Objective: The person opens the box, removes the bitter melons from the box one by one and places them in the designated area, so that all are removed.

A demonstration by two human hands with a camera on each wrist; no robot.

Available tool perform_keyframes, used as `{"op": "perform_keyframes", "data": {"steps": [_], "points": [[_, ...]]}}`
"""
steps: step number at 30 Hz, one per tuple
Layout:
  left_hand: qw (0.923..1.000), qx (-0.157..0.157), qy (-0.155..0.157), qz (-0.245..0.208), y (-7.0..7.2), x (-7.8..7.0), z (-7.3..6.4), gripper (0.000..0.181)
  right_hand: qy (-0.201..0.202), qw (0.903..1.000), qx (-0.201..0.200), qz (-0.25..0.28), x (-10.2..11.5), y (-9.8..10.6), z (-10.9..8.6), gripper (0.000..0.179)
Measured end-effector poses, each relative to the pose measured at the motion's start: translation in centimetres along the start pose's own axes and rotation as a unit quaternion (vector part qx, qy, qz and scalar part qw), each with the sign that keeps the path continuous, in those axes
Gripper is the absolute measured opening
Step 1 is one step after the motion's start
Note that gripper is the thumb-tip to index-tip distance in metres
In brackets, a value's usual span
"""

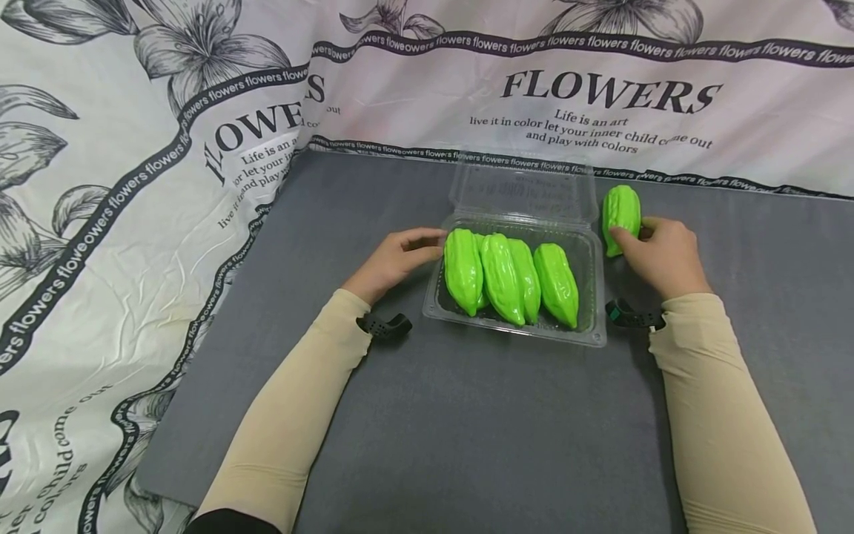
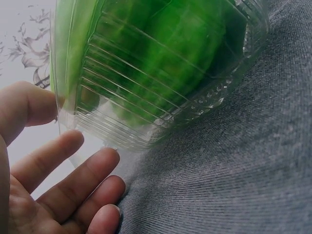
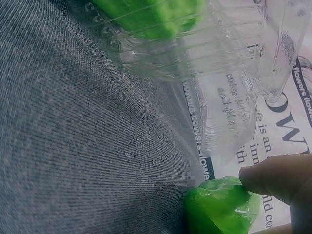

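Note:
A clear plastic clamshell box (image 1: 514,326) sits on the grey table with its lid (image 1: 523,189) raised at the back. Several glossy green ridged bitter melons (image 1: 502,278) lie side by side in its base. Beside the box's left wall is my left hand (image 1: 395,259), its thumb at the rim and its other fingers loosely spread in the left wrist view. To the right of the box, my right hand (image 1: 663,256) holds another bitter melon (image 1: 621,215), the thumb (image 3: 265,175) against its side. My right hand's other fingers are mostly hidden behind the melon.
Grey cloth (image 1: 500,430) covers the table. A white floral sheet (image 1: 414,96) hangs behind it and along the left side. Dark wrist bands (image 1: 385,326) sit at both wrists.

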State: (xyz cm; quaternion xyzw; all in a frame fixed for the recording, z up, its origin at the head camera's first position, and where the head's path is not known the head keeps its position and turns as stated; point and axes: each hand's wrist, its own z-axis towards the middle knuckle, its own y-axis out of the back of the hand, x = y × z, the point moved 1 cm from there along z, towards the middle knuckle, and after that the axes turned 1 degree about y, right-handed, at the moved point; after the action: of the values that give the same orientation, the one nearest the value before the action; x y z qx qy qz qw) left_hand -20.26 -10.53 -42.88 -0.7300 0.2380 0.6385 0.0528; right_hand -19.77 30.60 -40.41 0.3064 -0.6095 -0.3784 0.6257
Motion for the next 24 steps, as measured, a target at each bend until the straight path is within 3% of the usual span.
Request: {"op": "perform_keyframes", "data": {"steps": [24], "points": [[1.0000, -0.001, 0.000, 0.004, -0.06, -0.15, -0.11, 0.049, -0.002, 0.9994, 0.035, -0.005, -0.23, 0.22, 0.22, 0.057]]}}
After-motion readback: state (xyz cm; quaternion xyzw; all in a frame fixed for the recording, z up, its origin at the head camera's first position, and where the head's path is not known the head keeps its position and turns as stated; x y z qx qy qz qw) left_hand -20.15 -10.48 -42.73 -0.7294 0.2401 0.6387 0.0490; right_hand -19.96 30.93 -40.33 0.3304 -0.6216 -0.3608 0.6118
